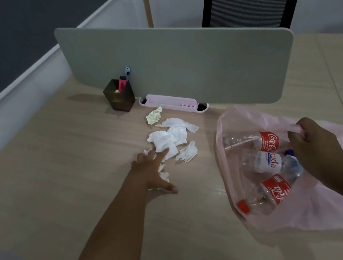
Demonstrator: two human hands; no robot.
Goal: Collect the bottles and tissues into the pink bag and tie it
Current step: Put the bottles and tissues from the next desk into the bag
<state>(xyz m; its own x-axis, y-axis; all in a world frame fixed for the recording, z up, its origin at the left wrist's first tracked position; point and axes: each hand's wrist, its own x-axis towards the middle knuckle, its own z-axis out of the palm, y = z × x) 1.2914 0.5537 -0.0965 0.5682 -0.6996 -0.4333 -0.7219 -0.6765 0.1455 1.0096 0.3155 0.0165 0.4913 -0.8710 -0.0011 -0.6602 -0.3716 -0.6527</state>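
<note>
Pink bag (312, 215) lay lower right on the bench (82, 165), its mouth held up by the right hand (314, 141), whose fingers were curled round the rim. Three bottles (269, 162) lay inside, side by side. White tissues (173, 136) sat heaped on the bench, left of the bag mouth and apart from it, the heap running away from the camera. The left hand (152, 170), fingers straight and spread, touched the heap's near edge; it was the nearer hand, with the bag to its right. Crumpled yellowish paper (154, 115) lay just beyond. Pen holder (118, 95) and pink tray (173, 101) stood against the divider (178, 62).
</note>
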